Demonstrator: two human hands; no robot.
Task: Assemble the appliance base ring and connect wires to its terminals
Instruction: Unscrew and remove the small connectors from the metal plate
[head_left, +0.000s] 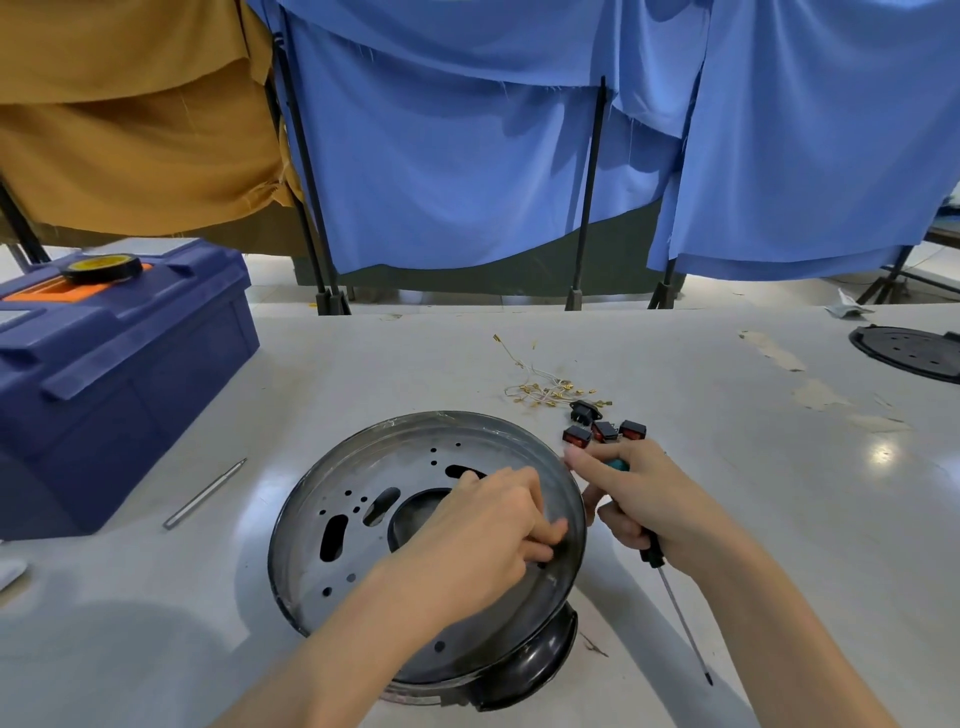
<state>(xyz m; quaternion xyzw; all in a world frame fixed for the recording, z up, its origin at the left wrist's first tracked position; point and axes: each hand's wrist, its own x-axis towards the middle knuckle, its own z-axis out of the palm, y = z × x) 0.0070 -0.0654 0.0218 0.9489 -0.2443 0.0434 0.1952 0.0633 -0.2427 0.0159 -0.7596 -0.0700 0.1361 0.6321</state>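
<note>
The dark metal base ring (363, 525), a round dish with several slots and holes, lies in the middle of the table. My left hand (488, 525) reaches inside it, fingers curled against the inner right wall over something small that I cannot make out. My right hand (639, 499) is just outside the ring's right rim and grips a screwdriver (675, 608) by its teal and black handle, the shaft pointing toward me. Behind it lie three red rocker switches (605, 431), a black socket (584, 410) and a tangle of thin wires with brass terminals (545, 389).
A blue toolbox (114, 374) stands at the left with a roll of black tape (101, 267) on its lid. A metal rod (205, 493) lies beside it. A black round plate (914, 351) sits at the far right. Blue and brown cloths hang behind the table.
</note>
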